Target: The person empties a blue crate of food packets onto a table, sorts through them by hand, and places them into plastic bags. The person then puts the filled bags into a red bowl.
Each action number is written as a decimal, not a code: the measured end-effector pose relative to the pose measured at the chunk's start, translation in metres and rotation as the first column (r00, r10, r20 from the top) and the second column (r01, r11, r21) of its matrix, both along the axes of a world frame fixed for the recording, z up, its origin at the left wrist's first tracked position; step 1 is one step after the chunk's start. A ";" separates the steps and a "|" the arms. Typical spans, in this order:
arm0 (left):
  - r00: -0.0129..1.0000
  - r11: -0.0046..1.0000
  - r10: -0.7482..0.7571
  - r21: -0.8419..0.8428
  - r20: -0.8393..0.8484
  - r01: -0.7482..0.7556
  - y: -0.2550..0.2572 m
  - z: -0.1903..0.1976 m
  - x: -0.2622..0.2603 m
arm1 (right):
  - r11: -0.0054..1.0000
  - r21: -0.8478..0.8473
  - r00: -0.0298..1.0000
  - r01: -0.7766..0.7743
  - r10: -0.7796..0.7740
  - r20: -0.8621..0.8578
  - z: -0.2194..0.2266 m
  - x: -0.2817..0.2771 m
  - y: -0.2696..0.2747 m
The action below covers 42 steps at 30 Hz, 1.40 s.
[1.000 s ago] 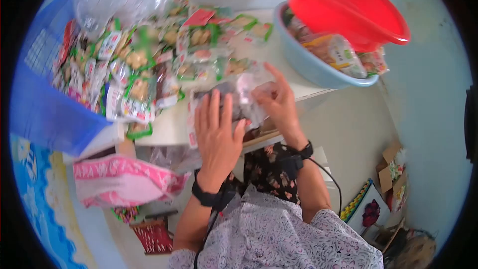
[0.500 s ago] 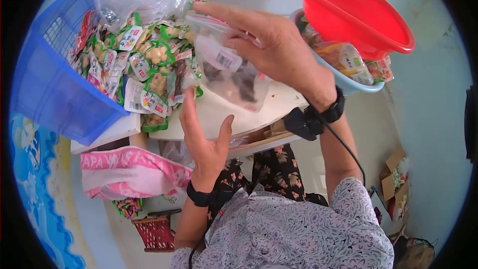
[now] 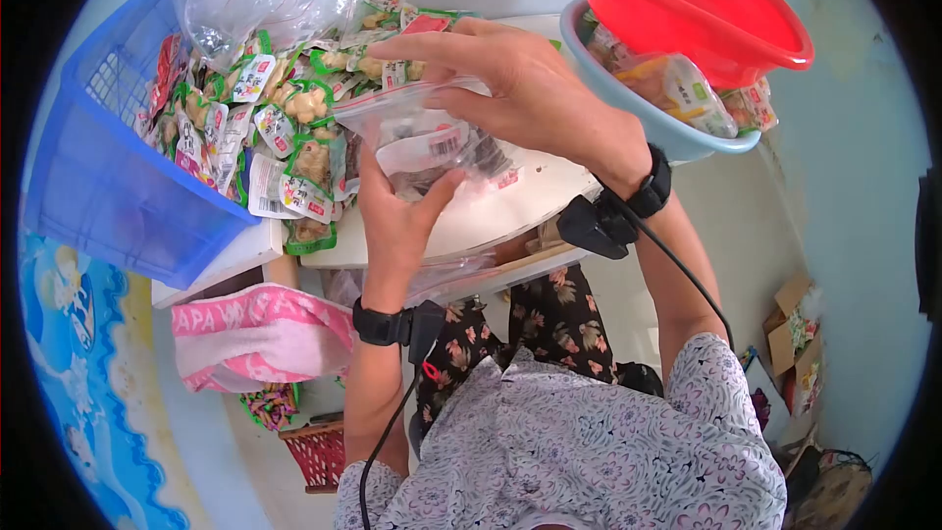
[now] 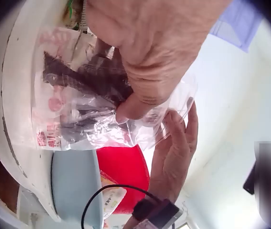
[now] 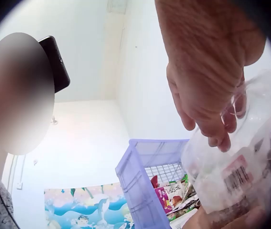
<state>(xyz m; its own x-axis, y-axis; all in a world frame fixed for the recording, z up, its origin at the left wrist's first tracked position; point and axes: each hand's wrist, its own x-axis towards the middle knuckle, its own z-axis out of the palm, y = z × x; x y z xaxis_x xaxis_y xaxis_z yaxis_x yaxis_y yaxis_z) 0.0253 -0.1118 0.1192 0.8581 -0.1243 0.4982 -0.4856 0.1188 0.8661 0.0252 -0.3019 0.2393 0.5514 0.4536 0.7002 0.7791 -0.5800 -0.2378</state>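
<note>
A clear zip bag (image 3: 422, 142) with dark pieces and a barcode label inside is held upright over the white table. The left hand (image 3: 392, 226) grips its lower side, thumb across the front; in the left wrist view that thumb presses the plastic beside the dark pieces (image 4: 97, 81). At the bag's top edge, the right hand (image 3: 540, 98) pinches the plastic, its index finger stretched out to the left. The right wrist view shows the right fingertips (image 5: 219, 138) on the bag's upper part, above the barcode label (image 5: 235, 179).
A blue basket (image 3: 128, 206) lies tipped on the left, small snack packets (image 3: 304, 152) heaped at its mouth. Clear empty bags (image 3: 265, 5) lie behind. On the right, a red basin (image 3: 687, 0) leans in a light blue basin (image 3: 638, 128) of packets. A pink towel (image 3: 260, 334) hangs in front.
The bag has come off the table surface and is now upright. The right hand has moved up and left to its top edge; the left hand has gone from lying flat on it to gripping its side.
</note>
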 end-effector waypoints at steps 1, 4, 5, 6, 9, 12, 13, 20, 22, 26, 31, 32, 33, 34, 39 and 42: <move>0.999 0.999 -0.032 -0.008 -0.027 0.032 0.001 0.000 0.002 | 1.000 0.016 1.000 -0.007 0.007 -0.005 -0.003 0.002 -0.004; 0.997 1.000 -0.003 0.006 -0.071 0.003 0.006 -0.009 0.011 | 0.986 0.168 0.999 -0.022 0.029 -0.037 -0.019 0.004 -0.018; 0.998 1.000 -0.005 -0.021 -0.058 0.003 0.006 -0.010 0.012 | 0.972 0.234 0.998 -0.024 0.037 -0.051 -0.028 0.005 -0.024; 0.999 0.999 -0.006 -0.050 -0.044 0.004 0.006 -0.011 0.014 | 0.959 0.282 0.982 -0.006 0.060 -0.180 -0.038 0.005 -0.030; 0.999 0.989 -0.020 -0.145 -0.037 0.014 0.004 -0.013 0.016 | 0.929 0.364 0.881 0.066 0.116 -0.458 -0.078 0.008 -0.045; 0.996 0.974 -0.065 -0.219 -0.059 0.051 0.000 -0.009 0.015 | 0.941 0.301 0.841 0.153 0.036 -0.540 -0.106 -0.003 -0.042; 0.994 0.970 -0.081 -0.237 -0.074 0.061 0.000 -0.009 0.013 | 0.915 0.384 0.828 0.125 0.117 -0.548 -0.112 -0.003 -0.040; 0.985 0.993 -0.093 -0.089 -0.145 0.081 0.003 -0.020 0.022 | 0.845 0.503 0.614 0.183 0.301 -0.729 -0.125 -0.006 -0.040; 0.984 0.996 -0.076 -0.067 -0.161 0.066 0.004 -0.021 0.021 | 0.844 0.504 0.616 0.183 0.301 -0.728 -0.134 -0.005 -0.041; 0.994 0.996 -0.021 -0.090 -0.107 0.011 0.004 -0.018 0.019 | 0.843 0.518 0.699 0.147 0.282 -0.657 -0.140 -0.006 -0.044; 1.000 1.000 0.017 -0.016 0.003 -0.017 0.005 -0.013 0.005 | 0.797 0.582 0.710 0.163 0.315 -0.630 -0.132 -0.016 -0.051; 0.998 1.000 0.026 0.013 0.054 -0.027 0.003 -0.011 0.001 | 0.812 0.560 0.766 0.162 0.254 -0.590 -0.133 -0.017 -0.052; 0.999 1.000 0.000 0.022 0.033 -0.001 0.003 -0.013 0.001 | 0.829 0.536 0.816 0.160 0.195 -0.545 -0.133 -0.020 -0.053; 1.000 0.999 -0.022 0.029 0.015 0.022 0.003 -0.016 0.003 | 0.791 0.586 0.851 0.176 0.177 -0.494 -0.132 -0.022 -0.053; 0.995 0.993 -0.100 -0.059 -0.023 0.099 0.000 -0.018 0.008 | 0.748 0.657 0.978 0.100 0.046 -0.201 -0.090 -0.037 -0.060; 0.994 0.993 -0.110 -0.042 -0.012 0.110 -0.002 -0.025 0.010 | 0.844 0.536 1.000 -0.012 0.015 -0.001 -0.057 -0.035 -0.057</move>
